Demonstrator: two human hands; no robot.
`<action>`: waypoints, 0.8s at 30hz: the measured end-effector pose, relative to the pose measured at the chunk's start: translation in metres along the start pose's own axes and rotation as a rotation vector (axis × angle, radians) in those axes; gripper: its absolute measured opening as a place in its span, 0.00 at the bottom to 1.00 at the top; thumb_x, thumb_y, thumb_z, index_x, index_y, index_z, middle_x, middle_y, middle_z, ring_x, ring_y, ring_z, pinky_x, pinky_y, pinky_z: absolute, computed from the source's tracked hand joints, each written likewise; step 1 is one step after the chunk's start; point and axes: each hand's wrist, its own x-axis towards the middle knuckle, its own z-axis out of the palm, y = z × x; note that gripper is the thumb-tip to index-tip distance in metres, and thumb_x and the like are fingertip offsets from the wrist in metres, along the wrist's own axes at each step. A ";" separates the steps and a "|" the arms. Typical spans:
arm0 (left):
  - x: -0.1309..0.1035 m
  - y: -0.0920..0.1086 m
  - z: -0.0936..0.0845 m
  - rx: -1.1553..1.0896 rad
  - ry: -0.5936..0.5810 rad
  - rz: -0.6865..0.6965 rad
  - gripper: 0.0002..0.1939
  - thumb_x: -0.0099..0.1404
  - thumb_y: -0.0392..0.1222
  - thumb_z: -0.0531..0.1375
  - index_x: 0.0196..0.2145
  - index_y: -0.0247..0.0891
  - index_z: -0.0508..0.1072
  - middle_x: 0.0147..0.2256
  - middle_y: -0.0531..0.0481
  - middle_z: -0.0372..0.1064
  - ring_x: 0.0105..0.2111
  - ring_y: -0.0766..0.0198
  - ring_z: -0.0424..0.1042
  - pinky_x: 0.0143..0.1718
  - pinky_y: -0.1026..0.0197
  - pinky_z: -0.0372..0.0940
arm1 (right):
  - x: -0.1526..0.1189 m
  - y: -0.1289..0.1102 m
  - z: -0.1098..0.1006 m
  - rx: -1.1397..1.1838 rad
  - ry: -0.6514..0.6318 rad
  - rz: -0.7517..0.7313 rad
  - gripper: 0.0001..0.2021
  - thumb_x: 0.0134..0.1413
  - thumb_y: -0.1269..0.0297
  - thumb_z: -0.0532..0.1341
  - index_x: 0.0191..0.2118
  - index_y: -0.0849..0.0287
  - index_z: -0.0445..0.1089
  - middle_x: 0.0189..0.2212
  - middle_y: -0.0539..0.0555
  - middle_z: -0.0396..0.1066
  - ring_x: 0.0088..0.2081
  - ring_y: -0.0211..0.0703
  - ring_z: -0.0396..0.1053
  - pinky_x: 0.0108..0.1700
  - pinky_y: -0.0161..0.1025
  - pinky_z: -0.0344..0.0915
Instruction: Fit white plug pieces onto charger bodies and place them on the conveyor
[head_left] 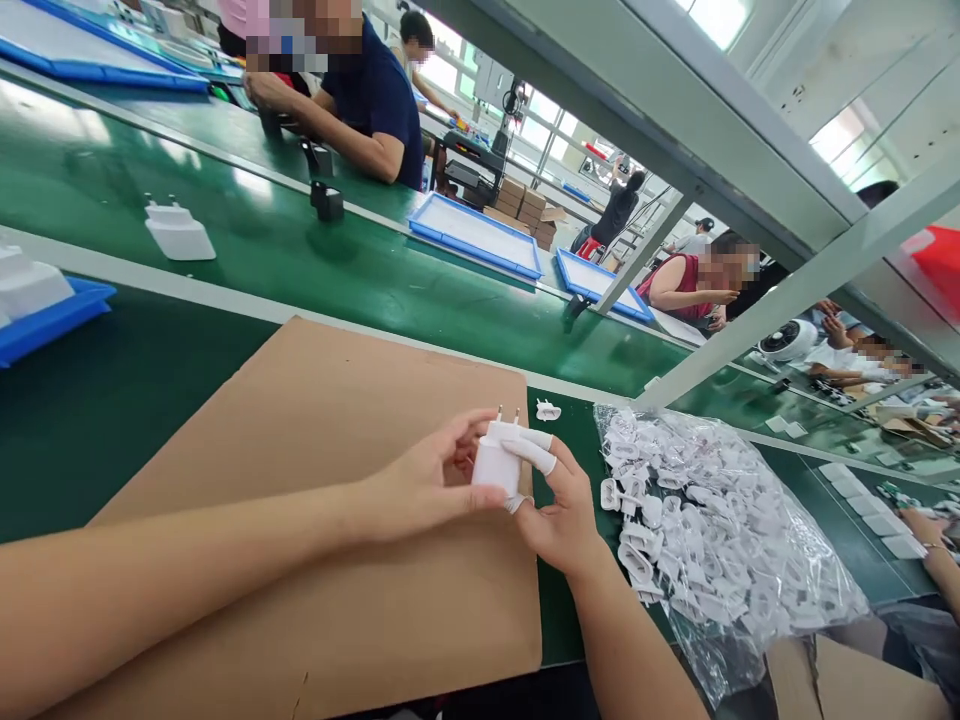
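Both my hands hold one white plug-in charger (495, 468) above a sheet of brown cardboard (360, 420). Its two metal pins point up and away from me. My left hand (442, 475) grips the charger's left side, with the thumb along its lower front. White finger covers are on the thumb and fingers of my right hand (562, 500), which pinches the charger's right side. Just beyond my right hand a small white plug piece (548, 410) lies on the green bench. To the right, a clear plastic bag (712, 530) is full of similar white plug pieces.
Another white charger (178, 232) lies on the green belt (255, 240) at left. A blue tray (56, 320) with white parts stands at the left edge. A metal post (795, 290) slants across the right. Co-workers sit opposite and at far right.
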 end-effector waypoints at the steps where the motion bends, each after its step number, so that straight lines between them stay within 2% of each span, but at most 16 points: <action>1: -0.004 -0.001 0.002 0.084 0.066 0.107 0.34 0.62 0.49 0.69 0.62 0.44 0.63 0.56 0.41 0.71 0.51 0.53 0.74 0.55 0.49 0.71 | 0.000 -0.003 -0.001 0.014 0.042 -0.001 0.31 0.51 0.79 0.59 0.60 0.47 0.68 0.57 0.57 0.71 0.56 0.50 0.73 0.57 0.49 0.72; 4: -0.015 0.000 0.004 0.329 0.166 0.376 0.32 0.67 0.47 0.67 0.65 0.50 0.61 0.60 0.42 0.68 0.55 0.51 0.72 0.58 0.50 0.71 | -0.001 -0.013 -0.004 0.053 0.114 -0.015 0.31 0.50 0.79 0.59 0.60 0.47 0.68 0.55 0.57 0.73 0.55 0.51 0.74 0.55 0.49 0.73; 7: -0.021 0.005 0.002 0.525 0.190 0.560 0.35 0.68 0.53 0.67 0.67 0.56 0.59 0.56 0.44 0.72 0.53 0.51 0.75 0.56 0.53 0.73 | -0.002 -0.024 -0.008 0.077 0.138 -0.060 0.32 0.50 0.79 0.59 0.60 0.47 0.68 0.53 0.57 0.74 0.52 0.51 0.75 0.52 0.47 0.74; 9: -0.021 0.011 0.000 0.639 0.202 0.705 0.38 0.66 0.56 0.67 0.69 0.53 0.59 0.52 0.44 0.76 0.49 0.53 0.78 0.52 0.55 0.76 | -0.003 -0.030 -0.010 0.100 0.155 -0.100 0.32 0.50 0.79 0.60 0.60 0.47 0.69 0.52 0.57 0.75 0.50 0.50 0.76 0.49 0.46 0.75; 12: -0.020 0.019 0.000 0.788 0.253 0.874 0.40 0.66 0.55 0.67 0.70 0.42 0.59 0.48 0.41 0.79 0.45 0.54 0.80 0.49 0.58 0.77 | -0.004 -0.035 -0.011 0.144 0.172 -0.107 0.32 0.48 0.78 0.60 0.60 0.50 0.70 0.50 0.58 0.75 0.48 0.50 0.76 0.45 0.45 0.76; 14: -0.023 0.025 0.002 0.845 0.292 0.900 0.42 0.66 0.56 0.67 0.71 0.39 0.59 0.45 0.42 0.80 0.43 0.54 0.81 0.47 0.58 0.77 | -0.006 -0.039 -0.010 0.157 0.158 -0.093 0.31 0.49 0.78 0.60 0.60 0.51 0.70 0.49 0.58 0.75 0.46 0.50 0.76 0.43 0.44 0.76; 16: -0.031 0.028 0.007 0.861 0.282 0.882 0.43 0.67 0.57 0.66 0.71 0.39 0.57 0.44 0.43 0.81 0.41 0.54 0.81 0.45 0.58 0.78 | -0.009 -0.044 -0.007 0.153 0.161 -0.091 0.29 0.51 0.76 0.61 0.60 0.51 0.70 0.48 0.59 0.76 0.44 0.50 0.77 0.41 0.44 0.76; 21: -0.050 0.033 0.020 0.819 0.306 0.736 0.39 0.69 0.54 0.64 0.71 0.40 0.58 0.45 0.44 0.80 0.44 0.54 0.80 0.47 0.57 0.78 | -0.018 -0.049 -0.001 0.082 0.316 -0.102 0.29 0.53 0.72 0.68 0.60 0.43 0.69 0.47 0.56 0.77 0.41 0.53 0.78 0.36 0.46 0.77; 24: -0.037 0.033 0.020 0.637 0.285 0.647 0.35 0.65 0.51 0.70 0.65 0.48 0.66 0.48 0.47 0.79 0.45 0.57 0.80 0.48 0.59 0.76 | -0.014 -0.035 -0.004 0.053 0.235 -0.100 0.29 0.54 0.73 0.64 0.61 0.47 0.68 0.49 0.59 0.76 0.45 0.55 0.77 0.40 0.48 0.77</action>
